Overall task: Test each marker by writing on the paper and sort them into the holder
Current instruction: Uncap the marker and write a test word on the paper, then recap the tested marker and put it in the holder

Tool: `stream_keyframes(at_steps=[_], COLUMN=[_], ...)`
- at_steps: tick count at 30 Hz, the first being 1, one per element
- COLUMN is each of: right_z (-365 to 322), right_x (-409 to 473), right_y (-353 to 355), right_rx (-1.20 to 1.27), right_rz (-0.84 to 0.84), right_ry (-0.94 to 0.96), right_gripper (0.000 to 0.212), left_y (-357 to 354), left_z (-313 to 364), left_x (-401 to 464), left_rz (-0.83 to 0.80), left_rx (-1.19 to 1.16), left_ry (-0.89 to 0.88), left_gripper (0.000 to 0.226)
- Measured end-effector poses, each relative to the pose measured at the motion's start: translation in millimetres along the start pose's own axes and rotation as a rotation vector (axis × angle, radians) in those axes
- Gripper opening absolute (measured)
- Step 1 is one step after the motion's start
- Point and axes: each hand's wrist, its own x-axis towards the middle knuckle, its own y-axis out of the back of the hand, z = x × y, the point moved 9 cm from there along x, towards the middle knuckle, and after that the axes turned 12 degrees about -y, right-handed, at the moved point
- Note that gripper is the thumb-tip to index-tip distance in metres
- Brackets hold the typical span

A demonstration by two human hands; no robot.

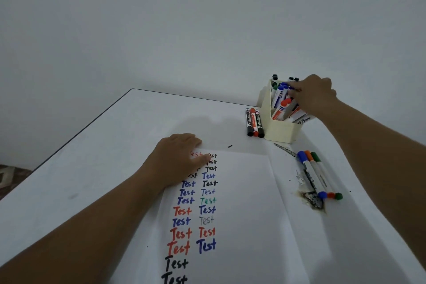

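It looked like a plain room in a home or office. A white table stood against a bare white wall. Patterned floor tiles showed at far left.

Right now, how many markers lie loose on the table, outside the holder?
6. Three lie side by side left of the holder: black, red, black. Three lie right of the paper: blue, orange, green. None seem hidden.

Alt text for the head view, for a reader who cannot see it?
A person's right hand reaches into a cream marker holder at the table's far right, while the left hand presses flat on a paper covered in coloured "Test" words.
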Motion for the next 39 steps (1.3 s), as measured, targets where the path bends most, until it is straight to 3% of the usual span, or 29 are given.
stream_keyframes(at_steps=[5, 9, 13, 17, 23, 29, 35, 39], right_z=[-14, -65, -119, -116, -85, -89, -96, -99], right_x=[-7, -45, -93, -99, -95, -105, -113, -129], right_y=[23, 45, -15, -92, -124, -123, -111, -68], right_rx=[0.148, 0.183, -0.151, -0.574, -0.852, -0.906, -0.515, 0.04], right_rz=[0.082, 0.214, -0.019, -0.2, -0.242, -0.113, -0.094, -0.06], right_ry=[0.073, 0.374, 0.684, 0.726, 0.671, 0.75, 0.81, 0.681], right_gripper=[0.037, 0.036, 0.042, 0.06, 0.052, 0.031, 0.032, 0.021], left_y=[0, -1, 0, 0, 0, 2, 9, 16], left_z=[0, -2, -1, -2, -2, -2, -1, 1], left_x=[-1, -1, -1, -2, -1, -2, -5, -9], left_rz=[0.005, 0.003, 0.005, 0.003, 0.003, 0.011, 0.051, 0.097], left_rx=[-0.01, -0.026, -0.023, -0.025, -0.028, -0.033, -0.124, -0.216], left_ry=[-0.003, 0.004, 0.014, 0.019, 0.024, 0.031, 0.067, 0.087], left_gripper=[0.067, 0.066, 0.062, 0.063, 0.064, 0.065, 0.062, 0.067])
